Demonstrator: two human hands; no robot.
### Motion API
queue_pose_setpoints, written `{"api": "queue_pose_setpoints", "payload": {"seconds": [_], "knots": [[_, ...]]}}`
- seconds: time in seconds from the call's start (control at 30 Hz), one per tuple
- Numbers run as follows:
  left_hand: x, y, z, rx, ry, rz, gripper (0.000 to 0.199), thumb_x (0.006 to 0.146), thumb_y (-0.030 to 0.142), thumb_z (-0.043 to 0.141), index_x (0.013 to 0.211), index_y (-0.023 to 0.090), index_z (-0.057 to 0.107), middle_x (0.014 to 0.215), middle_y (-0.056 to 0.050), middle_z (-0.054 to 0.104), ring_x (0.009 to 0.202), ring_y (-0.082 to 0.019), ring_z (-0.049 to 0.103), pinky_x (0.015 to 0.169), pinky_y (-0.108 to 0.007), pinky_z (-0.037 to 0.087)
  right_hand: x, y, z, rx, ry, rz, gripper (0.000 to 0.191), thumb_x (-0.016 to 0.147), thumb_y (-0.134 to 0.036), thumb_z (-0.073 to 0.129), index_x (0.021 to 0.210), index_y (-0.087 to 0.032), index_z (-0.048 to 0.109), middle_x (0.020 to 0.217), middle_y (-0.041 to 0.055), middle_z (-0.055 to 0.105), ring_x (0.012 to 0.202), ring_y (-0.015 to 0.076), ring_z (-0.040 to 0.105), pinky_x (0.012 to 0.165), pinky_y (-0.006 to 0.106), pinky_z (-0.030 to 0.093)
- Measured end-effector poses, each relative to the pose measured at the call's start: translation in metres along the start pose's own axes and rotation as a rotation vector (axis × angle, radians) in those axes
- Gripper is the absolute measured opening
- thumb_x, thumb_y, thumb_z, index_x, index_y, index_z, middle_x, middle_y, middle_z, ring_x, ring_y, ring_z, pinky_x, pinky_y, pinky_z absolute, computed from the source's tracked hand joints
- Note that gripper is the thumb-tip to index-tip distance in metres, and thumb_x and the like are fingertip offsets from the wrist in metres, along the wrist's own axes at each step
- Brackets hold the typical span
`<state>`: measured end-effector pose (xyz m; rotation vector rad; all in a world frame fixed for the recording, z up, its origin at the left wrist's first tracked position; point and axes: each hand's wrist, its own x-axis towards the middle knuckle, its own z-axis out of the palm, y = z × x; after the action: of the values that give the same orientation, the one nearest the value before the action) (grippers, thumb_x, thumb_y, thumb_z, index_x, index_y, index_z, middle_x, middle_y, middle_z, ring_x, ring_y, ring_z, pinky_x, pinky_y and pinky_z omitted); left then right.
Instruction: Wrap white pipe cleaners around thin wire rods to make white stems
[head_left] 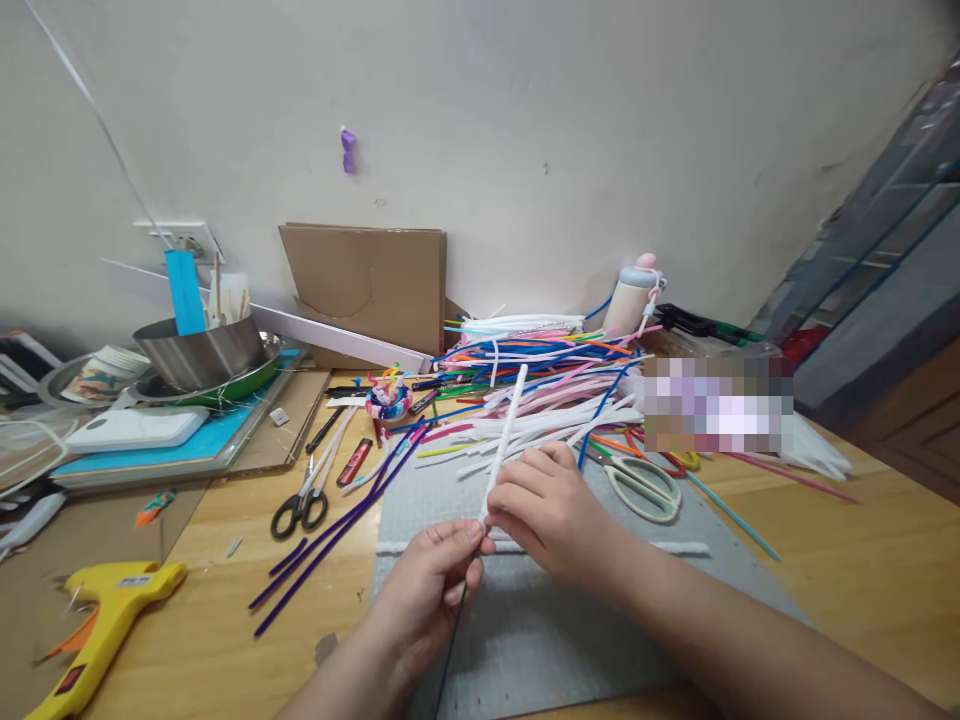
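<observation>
Over the grey mat point(600, 640), my two hands meet at a white pipe cleaner point(513, 410) that slants up and away. My left hand point(442, 570) pinches its lower end, where a thin dark stem or wire point(448, 650) runs down toward me. The fingers of my right hand point(547, 510) close round the pipe cleaner just above my left fingertips. Exactly how the stem and the pipe cleaner join is hidden by my fingers. Behind my hands, another white pipe cleaner point(679, 549) lies across the mat.
Several coloured pipe cleaners point(540, 370) are heaped at the back. Pale-handled scissors point(643, 488) lie right, black-handled scissors point(300, 510) left, beside purple pipe cleaners point(337, 535). A yellow glue gun point(112, 620) is at front left. A bottle point(630, 300) and cardboard point(367, 290) stand by the wall.
</observation>
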<state>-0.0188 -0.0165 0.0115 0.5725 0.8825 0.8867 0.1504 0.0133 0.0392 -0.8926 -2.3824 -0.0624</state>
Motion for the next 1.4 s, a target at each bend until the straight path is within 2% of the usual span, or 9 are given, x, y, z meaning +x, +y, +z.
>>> {"api": "queue_pose_setpoints", "payload": {"seconds": [0.3, 0.63, 0.77, 0.87, 1.03, 1.2, 1.3, 1.4], "knots": [[0.000, -0.001, 0.001, 0.046, 0.029, 0.036, 0.027, 0.063, 0.032, 0.075, 0.064, 0.009, 0.061, 0.042, 0.005, 0.045, 0.034, 0.000, 0.026, 0.037, -0.015, 0.011, -0.002, -0.001, 0.003, 0.042, -0.046, 0.019, 0.017, 0.092, -0.023, 0.045, 0.080, -0.018, 0.056, 0.082, 0.0035, 0.060, 0.081, 0.0176, 0.046, 0.076, 0.035, 0.024], [0.002, -0.003, -0.001, 0.147, 0.047, 0.090, 0.031, 0.067, 0.039, 0.072, 0.065, 0.010, 0.062, 0.044, 0.003, 0.049, 0.036, -0.002, 0.028, 0.039, -0.019, 0.010, -0.003, -0.003, 0.007, 0.028, -0.011, 0.042, 0.015, 0.090, -0.022, 0.048, 0.077, -0.017, 0.055, 0.077, 0.0028, 0.059, 0.078, 0.0167, 0.047, 0.073, 0.034, 0.025], [0.004, -0.004, -0.002, 0.228, 0.069, 0.133, 0.032, 0.066, 0.040, 0.072, 0.062, 0.010, 0.061, 0.044, 0.002, 0.051, 0.036, -0.003, 0.031, 0.040, -0.019, 0.014, -0.005, -0.005, 0.014, 0.011, 0.025, 0.039, 0.016, 0.090, -0.022, 0.047, 0.077, -0.017, 0.054, 0.077, 0.0025, 0.059, 0.075, 0.0160, 0.047, 0.071, 0.033, 0.025], [0.004, -0.003, 0.000, 0.215, 0.100, 0.184, 0.033, 0.060, 0.039, 0.075, 0.056, 0.010, 0.059, 0.045, 0.002, 0.052, 0.036, -0.003, 0.033, 0.042, -0.019, 0.018, -0.005, -0.002, 0.014, -0.008, -0.005, 0.008, 0.016, 0.091, -0.022, 0.045, 0.080, -0.017, 0.055, 0.079, 0.0032, 0.060, 0.077, 0.0161, 0.048, 0.072, 0.033, 0.025], [0.003, 0.002, 0.001, 0.230, 0.131, 0.209, 0.033, 0.057, 0.038, 0.076, 0.053, 0.011, 0.057, 0.046, 0.003, 0.052, 0.034, -0.003, 0.034, 0.040, -0.019, 0.018, -0.002, 0.004, -0.009, -0.128, -0.060, -0.153, 0.020, 0.094, -0.019, 0.040, 0.086, -0.019, 0.058, 0.082, 0.0033, 0.060, 0.079, 0.0166, 0.047, 0.074, 0.034, 0.025], [-0.005, 0.002, 0.005, 0.511, 0.185, 0.250, 0.024, 0.061, 0.031, 0.073, 0.057, 0.013, 0.057, 0.045, 0.003, 0.052, 0.034, -0.006, 0.038, 0.037, -0.019, 0.023, 0.019, 0.000, -0.045, -0.228, -0.202, -0.388, 0.021, 0.091, -0.018, 0.047, 0.073, -0.020, 0.059, 0.076, 0.0012, 0.056, 0.078, 0.0171, 0.045, 0.079, 0.035, 0.025], [-0.013, 0.003, 0.009, 0.644, 0.134, 0.293, 0.020, 0.064, 0.026, 0.070, 0.056, 0.014, 0.057, 0.044, 0.004, 0.048, 0.037, -0.006, 0.037, 0.038, -0.019, 0.025, 0.038, 0.000, -0.056, -0.170, -0.314, -0.457, 0.020, 0.086, -0.019, 0.056, 0.068, -0.022, 0.062, 0.074, 0.0002, 0.057, 0.079, 0.0168, 0.046, 0.081, 0.036, 0.024], [-0.019, 0.004, 0.013, 0.639, 0.064, 0.264, 0.020, 0.065, 0.027, 0.069, 0.057, 0.015, 0.055, 0.044, 0.004, 0.047, 0.035, -0.006, 0.036, 0.037, -0.019, 0.026, 0.054, 0.006, -0.054, -0.092, -0.433, -0.476, 0.017, 0.080, -0.020, 0.065, 0.064, -0.025, 0.066, 0.073, -0.0011, 0.059, 0.079, 0.0159, 0.048, 0.082, 0.038, 0.024]]}}
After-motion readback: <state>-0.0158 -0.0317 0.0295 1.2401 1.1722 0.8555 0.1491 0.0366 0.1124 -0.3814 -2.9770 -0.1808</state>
